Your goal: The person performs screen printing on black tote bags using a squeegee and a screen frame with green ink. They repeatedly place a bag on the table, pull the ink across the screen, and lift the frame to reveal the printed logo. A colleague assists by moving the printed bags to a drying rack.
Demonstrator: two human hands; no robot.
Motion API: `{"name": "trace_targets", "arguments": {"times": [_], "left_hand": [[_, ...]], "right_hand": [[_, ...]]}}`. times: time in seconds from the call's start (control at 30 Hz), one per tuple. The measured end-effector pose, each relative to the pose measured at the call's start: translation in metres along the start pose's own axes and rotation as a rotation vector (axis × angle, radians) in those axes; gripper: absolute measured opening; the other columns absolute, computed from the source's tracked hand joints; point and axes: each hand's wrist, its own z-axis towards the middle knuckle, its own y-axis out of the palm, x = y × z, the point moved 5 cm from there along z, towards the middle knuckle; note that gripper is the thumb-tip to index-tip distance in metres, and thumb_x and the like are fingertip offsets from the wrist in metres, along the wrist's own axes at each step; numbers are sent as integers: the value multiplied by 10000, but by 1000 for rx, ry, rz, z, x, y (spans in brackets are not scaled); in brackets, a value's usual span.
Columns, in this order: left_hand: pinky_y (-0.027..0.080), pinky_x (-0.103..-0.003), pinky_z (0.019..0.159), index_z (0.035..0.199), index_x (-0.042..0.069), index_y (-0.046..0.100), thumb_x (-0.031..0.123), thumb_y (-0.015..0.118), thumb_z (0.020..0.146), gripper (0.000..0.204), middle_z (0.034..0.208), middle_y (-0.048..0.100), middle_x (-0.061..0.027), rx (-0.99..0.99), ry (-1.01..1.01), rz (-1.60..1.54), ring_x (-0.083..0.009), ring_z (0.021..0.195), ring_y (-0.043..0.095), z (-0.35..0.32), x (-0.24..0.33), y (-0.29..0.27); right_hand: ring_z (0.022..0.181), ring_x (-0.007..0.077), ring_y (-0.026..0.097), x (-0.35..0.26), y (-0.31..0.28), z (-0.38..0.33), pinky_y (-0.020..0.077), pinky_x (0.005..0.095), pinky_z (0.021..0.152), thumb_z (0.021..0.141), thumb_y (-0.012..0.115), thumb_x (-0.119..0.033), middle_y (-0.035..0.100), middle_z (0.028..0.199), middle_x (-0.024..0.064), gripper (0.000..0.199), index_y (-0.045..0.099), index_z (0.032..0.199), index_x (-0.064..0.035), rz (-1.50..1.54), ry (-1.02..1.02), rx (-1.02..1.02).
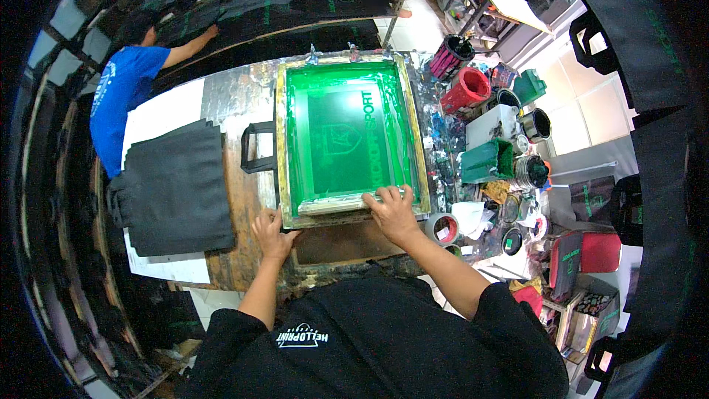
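Observation:
A screen printing frame [419, 140] with a yellowed wooden rim lies flat before me, its mesh green with ink and showing a shield shape and lettering. Across its near end rests a squeegee [332, 205], a long pale bar. My right hand [395, 216] curls its fingers over the squeegee's right end. At the frame's near left corner, my left hand [272, 236] grips the rim, its thumb reaching along the near edge. A black bag [258, 149] sticks out from under the frame on the left, its handle loop showing; the frame hides the rest.
A stack of black bags [177, 192] lies left on the worn table [247, 251]. Ink buckets, including a red bucket [467, 90] and a green container [487, 160], crowd the right side with a tape roll [443, 228]. A person in blue [129, 96] works beside black racks far left.

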Motion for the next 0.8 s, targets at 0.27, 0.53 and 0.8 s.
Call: {"name": "trace_targets", "arguments": {"times": [0.27,0.53,0.8], "left_hand": [[612,-448,841,1470,6,576,96,944,721,839,1097,742,-149,345,58,-775,-306,1023,731,-7,27,-55],[493,-378,954,1616,-53,306,337,824,946,932,1408,562,-205,526,166,-951,-244,1132,585,82,108,-177],[336,-563,1210,1590,-108,282,437,860,862,1077,1537,394,-416,-118,-350,-100,-545,1445,380,72,38,3]], "right_hand": [[1072,299,577,-13,-109,44,366,598,1014,832,765,-286,590,1037,93,518,631,1323,-189,-22,-14,202],[918,289,625,7,-259,168,385,479,862,910,684,-622,663,945,104,544,730,1127,-125,-154,-83,530],[936,299,635,24,-290,189,398,483,859,917,694,-569,679,914,127,496,736,1043,-91,-112,-22,514]]}}
